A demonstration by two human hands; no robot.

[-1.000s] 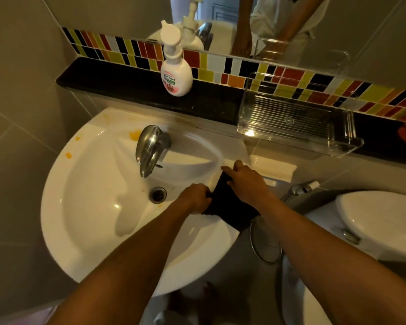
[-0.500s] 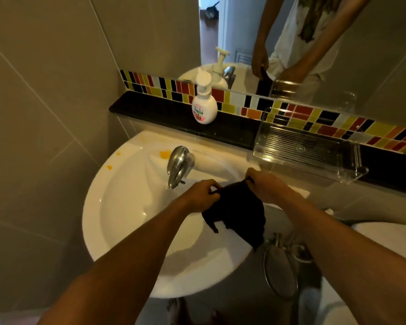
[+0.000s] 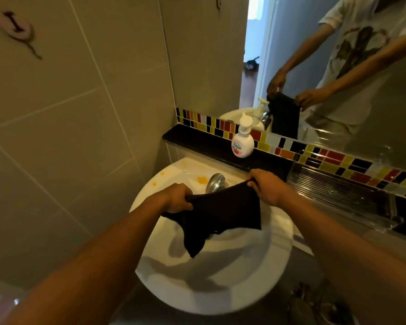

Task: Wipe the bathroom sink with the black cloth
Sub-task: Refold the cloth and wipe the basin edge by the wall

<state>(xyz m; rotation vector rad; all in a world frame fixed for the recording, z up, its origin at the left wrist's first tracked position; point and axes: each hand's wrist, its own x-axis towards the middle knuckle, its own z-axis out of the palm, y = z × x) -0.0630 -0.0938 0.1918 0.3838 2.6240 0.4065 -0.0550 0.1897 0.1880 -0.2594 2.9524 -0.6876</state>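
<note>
The black cloth (image 3: 218,214) hangs spread out above the white bathroom sink (image 3: 220,292). My left hand (image 3: 177,198) grips its left top corner. My right hand (image 3: 267,187) pinches the right top corner, so the cloth is stretched between both hands with its lower edge dangling over the basin. Orange stains (image 3: 201,179) mark the sink's back left rim. The chrome tap (image 3: 215,182) shows just behind the cloth, partly hidden by it.
A white soap pump bottle (image 3: 243,141) stands on the black ledge (image 3: 197,138) behind the sink. A clear plastic tray (image 3: 342,195) sits on the ledge to the right. A mirror above reflects the person holding the cloth. Tiled wall closes in on the left.
Both hands lifted the cloth off the sink's right rim and pulled it open between them. The camera tilted up, showing more wall and mirror.
</note>
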